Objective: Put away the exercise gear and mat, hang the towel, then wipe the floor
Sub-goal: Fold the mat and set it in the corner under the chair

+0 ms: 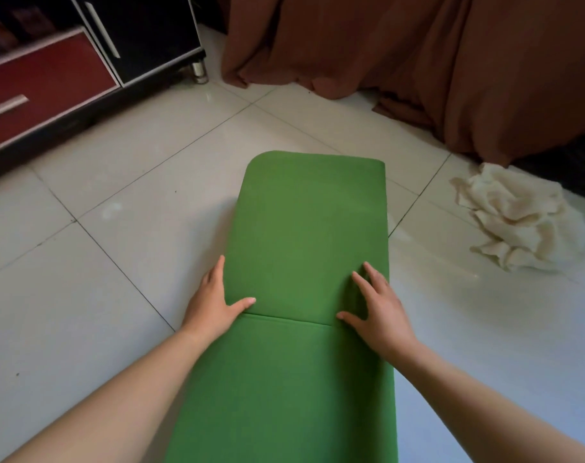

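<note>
Head view: the green mat [304, 228] lies on the tiled floor [100, 262], its far part doubled back so that a free edge runs across between the two grips. The left grip [214, 302] is wide, with fingers straight along the mat's left side and the thumb laid on the top layer. The right grip [378, 309] is wide too, spread flat and pressing the top layer near the mat's right side. Neither one holds anything.

The risk, by the look of it, is that the foam is springy: lift either palm and the fold may flop open. Uneven pressure could skew the layers and leave a crooked bundle. The glossy tiles may also let the whole mat slide forward. The cream towel [518, 225] lies crumpled to the right of the mat, well apart, not yet hung.
</note>
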